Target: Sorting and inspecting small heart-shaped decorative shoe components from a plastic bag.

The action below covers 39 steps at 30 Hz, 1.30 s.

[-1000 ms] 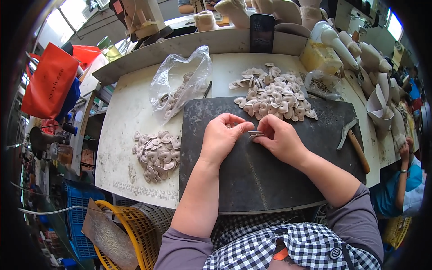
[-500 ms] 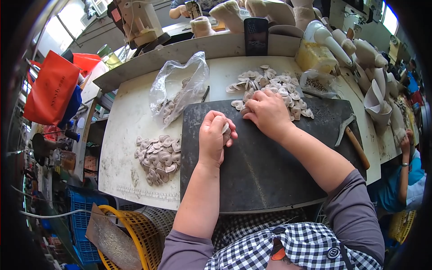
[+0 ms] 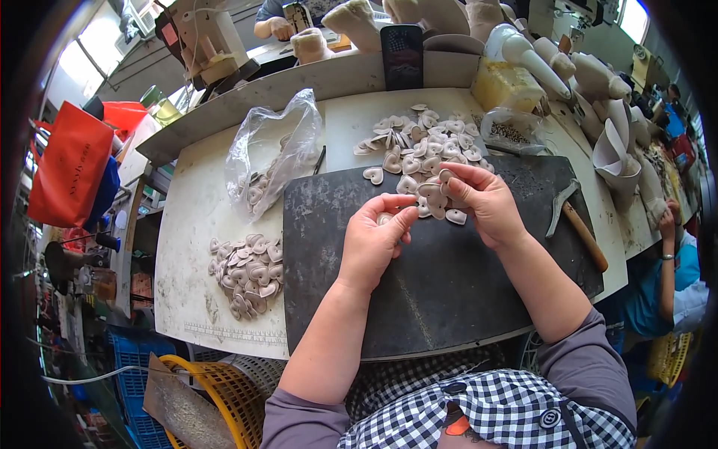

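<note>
Beige, flat, heart-shaped pieces (image 3: 431,147) lie heaped beyond the hands, the near edge of the heap spilling onto a dark, scuffed rectangular mat (image 3: 464,299); the right hand (image 3: 490,206) covers part of that edge. A small pale piece (image 3: 384,218) shows only as a sliver within the left hand (image 3: 372,239); its outline, and whether others lie beneath it, cannot be made out. Wrinkles and glare on a clear plastic bag (image 3: 273,161) blur the similar pieces inside it. At the lower edge, the picture cuts off a yellow perforated plastic basket (image 3: 224,393).

Both forearms reach up and inward over the mat, the hands raised near each other but apart. The left fingers curl around the pale piece, thumb and forefinger tips pointing right with a narrow gap between them. The right thumb and forefinger are clamped on one beige heart-shaped piece (image 3: 446,176), held up in front of the heap; how the other right fingers sit is hard to tell.
</note>
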Tool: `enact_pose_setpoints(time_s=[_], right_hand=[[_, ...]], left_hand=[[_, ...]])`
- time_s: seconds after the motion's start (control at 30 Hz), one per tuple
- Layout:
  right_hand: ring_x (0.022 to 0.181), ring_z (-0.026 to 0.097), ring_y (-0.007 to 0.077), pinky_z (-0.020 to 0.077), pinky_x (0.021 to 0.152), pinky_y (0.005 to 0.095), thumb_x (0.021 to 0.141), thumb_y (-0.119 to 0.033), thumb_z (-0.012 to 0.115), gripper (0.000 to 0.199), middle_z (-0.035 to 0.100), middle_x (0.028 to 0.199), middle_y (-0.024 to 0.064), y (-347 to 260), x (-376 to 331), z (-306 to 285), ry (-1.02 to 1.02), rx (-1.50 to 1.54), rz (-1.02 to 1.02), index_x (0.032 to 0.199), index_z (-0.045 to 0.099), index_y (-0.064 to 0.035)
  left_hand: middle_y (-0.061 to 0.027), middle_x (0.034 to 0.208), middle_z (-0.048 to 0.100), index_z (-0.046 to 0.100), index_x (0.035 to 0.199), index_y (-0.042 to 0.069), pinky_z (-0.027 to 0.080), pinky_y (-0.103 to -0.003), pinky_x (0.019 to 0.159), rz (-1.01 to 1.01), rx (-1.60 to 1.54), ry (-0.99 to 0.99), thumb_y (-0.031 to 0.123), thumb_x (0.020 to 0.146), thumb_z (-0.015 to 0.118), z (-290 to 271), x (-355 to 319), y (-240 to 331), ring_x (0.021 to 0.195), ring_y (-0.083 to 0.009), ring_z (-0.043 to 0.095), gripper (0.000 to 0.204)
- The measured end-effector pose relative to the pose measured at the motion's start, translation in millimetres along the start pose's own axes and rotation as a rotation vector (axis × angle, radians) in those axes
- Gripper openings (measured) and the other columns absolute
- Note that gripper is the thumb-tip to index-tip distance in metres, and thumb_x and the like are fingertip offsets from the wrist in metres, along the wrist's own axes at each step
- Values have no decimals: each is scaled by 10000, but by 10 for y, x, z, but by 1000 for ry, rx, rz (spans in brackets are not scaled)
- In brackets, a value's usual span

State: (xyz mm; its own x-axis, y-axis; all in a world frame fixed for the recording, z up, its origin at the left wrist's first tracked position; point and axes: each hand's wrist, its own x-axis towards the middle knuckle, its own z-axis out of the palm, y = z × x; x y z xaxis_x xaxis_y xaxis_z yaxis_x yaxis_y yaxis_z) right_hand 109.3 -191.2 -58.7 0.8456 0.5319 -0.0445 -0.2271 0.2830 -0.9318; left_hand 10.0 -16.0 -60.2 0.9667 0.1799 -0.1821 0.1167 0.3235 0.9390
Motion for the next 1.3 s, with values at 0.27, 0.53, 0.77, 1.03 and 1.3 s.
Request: enact_pose_setpoints(time_s=[0.27, 0.53, 0.77, 1.03, 1.3], right_hand=[[938, 648, 139, 540, 845, 294, 933, -116, 592, 279, 671, 1061, 97, 27, -67, 136, -84, -26, 50, 1189, 609, -6], [946, 634, 140, 529, 847, 275, 967, -89, 525, 234, 650, 1083, 92, 109, -106, 250, -159, -211, -195, 1160, 614, 8], [1079, 582, 165, 488, 912, 281, 948, -7, 485, 341, 587, 1201, 123, -29, -139, 257, -176, 91, 57, 1288, 499, 13], [1178, 522, 180, 459, 960, 301, 918, 17, 492, 514, 483, 1339, 159, 13, -137, 231, -302, 68, 26, 1410, 346, -15], [899, 642, 136, 535, 806, 280, 853, 13, 640, 342, 655, 1018, 98, -64, -74, 172, -74, -250, -139, 1186, 570, -10]], left_hand=[[2, 793, 588, 586, 1039, 46, 393, -167, 453, 60, 49, 77, 214, 813, 763, 100, 43, -65, 593, -46, 531, 333], [-3, 811, 606, 602, 1034, 43, 465, -192, 591, 173, 103, 71, 197, 767, 806, 112, 48, -87, 652, -60, 552, 370], [-54, 867, 613, 605, 1113, 44, 504, -265, 691, 498, 547, 220, 98, 738, 788, 190, 9, -108, 743, -136, 593, 420], [-37, 839, 625, 644, 1027, 43, 500, -269, 667, 617, 489, 82, 63, 745, 770, 92, 71, -214, 719, -150, 599, 309], [-47, 963, 620, 591, 970, 64, 391, -178, 449, 244, -677, -84, 248, 924, 619, -231, 68, -41, 781, -144, 609, 192]])
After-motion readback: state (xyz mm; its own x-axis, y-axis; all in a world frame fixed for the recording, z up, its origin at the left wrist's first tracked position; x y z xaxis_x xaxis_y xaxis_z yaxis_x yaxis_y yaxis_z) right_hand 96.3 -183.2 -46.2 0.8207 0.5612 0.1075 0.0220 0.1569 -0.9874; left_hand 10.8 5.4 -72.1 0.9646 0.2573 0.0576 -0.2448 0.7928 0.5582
